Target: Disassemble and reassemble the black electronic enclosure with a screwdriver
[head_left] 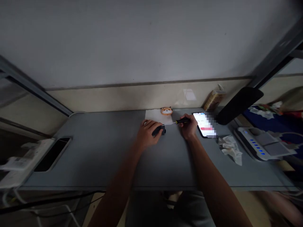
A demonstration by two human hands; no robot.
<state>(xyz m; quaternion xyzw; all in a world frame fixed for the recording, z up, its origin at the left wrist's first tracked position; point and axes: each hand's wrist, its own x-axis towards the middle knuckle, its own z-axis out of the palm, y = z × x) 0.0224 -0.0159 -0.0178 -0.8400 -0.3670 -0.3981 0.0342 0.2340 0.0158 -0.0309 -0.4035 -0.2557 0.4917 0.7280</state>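
My left hand is closed round a small dark block-like object on the grey desk, its fingers hiding much of it. In my right hand is a screwdriver with a black handle and a yellow band, held nearly level. Its thin metal shaft points left, and the tip meets or nearly meets the dark object; I cannot tell which. Behind the hands lie a white sheet of paper and an orange animal-faced item. Just right of my right hand is a lit phone.
Crumpled tissue and a white power strip with blue lights lie to the right. A carton and a tall black object stand at the back right. A dark-screened phone lies at the left edge.
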